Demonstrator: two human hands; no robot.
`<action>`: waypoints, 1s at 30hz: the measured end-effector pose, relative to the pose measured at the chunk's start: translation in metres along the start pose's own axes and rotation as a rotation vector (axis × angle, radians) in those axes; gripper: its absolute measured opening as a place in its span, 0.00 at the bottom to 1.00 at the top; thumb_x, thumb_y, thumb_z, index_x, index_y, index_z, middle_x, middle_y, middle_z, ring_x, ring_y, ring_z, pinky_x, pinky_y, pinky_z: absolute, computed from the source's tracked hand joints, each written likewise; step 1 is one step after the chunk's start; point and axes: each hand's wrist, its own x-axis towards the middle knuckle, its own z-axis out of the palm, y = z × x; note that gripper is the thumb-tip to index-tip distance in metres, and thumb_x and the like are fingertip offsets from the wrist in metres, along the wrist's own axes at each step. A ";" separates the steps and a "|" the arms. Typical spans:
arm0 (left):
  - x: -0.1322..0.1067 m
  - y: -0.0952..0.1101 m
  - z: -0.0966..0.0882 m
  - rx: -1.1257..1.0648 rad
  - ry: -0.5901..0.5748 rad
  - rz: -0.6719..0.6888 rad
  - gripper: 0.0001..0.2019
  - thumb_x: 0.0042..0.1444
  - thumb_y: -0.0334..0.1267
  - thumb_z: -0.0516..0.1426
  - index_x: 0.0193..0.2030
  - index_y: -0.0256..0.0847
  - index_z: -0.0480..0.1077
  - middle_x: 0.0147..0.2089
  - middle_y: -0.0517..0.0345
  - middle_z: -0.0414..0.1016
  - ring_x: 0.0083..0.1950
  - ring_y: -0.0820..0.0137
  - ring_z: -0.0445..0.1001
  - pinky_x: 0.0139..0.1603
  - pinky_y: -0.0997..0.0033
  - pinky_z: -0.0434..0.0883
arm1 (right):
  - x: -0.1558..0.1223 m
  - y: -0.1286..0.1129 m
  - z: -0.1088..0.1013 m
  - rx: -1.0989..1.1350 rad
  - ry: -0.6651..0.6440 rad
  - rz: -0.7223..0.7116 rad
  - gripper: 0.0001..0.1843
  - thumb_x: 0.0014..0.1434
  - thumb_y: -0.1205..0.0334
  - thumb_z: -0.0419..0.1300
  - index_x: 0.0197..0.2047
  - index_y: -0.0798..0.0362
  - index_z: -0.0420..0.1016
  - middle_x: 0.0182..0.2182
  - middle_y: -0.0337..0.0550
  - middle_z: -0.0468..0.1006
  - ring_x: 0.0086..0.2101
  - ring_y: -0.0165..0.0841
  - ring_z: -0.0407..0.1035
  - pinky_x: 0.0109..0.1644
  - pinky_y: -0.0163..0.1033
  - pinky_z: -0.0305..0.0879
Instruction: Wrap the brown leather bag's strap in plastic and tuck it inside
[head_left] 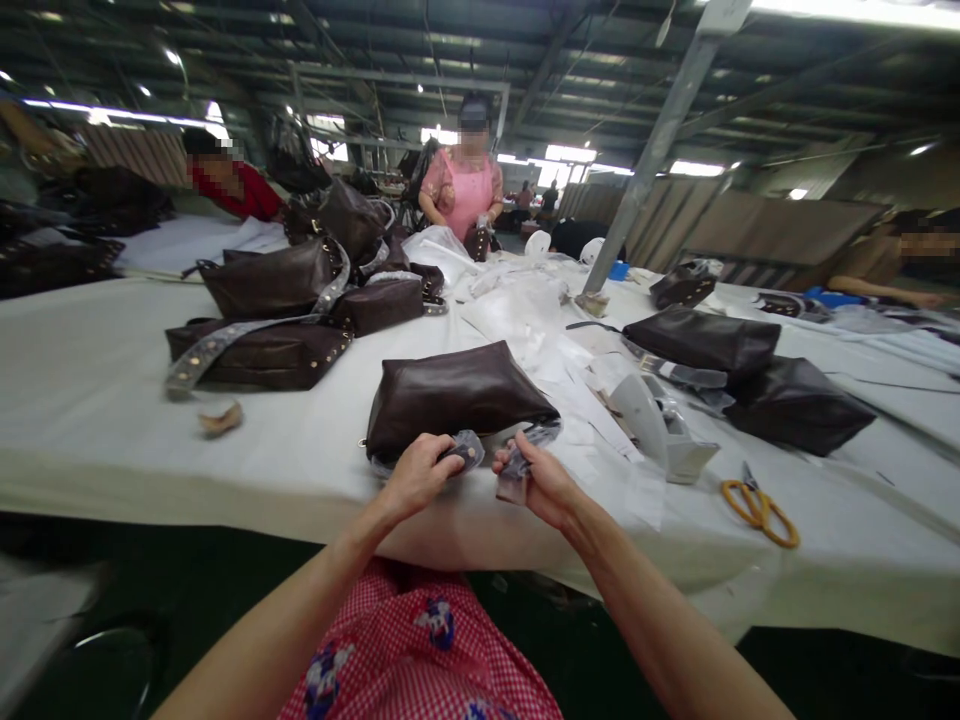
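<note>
A dark brown leather bag (454, 395) lies on the white table (97, 400) just in front of me. My left hand (416, 475) is closed on the plastic-wrapped end of the bag's strap (466, 452) at its front edge. My right hand (541, 482) pinches a piece of clear plastic wrap (516, 478) on the same strap, a little to the right. Both hands sit at the table's near edge.
Several more brown bags (277, 320) are piled at the left and others (750, 370) lie at the right. Yellow-handled scissors (759, 508) rest near the right edge. White wrapping (525, 310) and a tape dispenser (660, 425) lie mid-table. Other people stand behind the table.
</note>
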 end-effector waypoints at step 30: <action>0.020 0.019 0.019 0.109 -0.049 0.056 0.09 0.50 0.38 0.52 0.26 0.38 0.70 0.29 0.56 0.70 0.34 0.67 0.66 0.36 0.69 0.60 | -0.018 0.054 -0.014 0.036 0.079 -0.225 0.27 0.32 0.55 0.78 0.35 0.57 0.75 0.29 0.39 0.79 0.24 0.26 0.71 0.21 0.26 0.69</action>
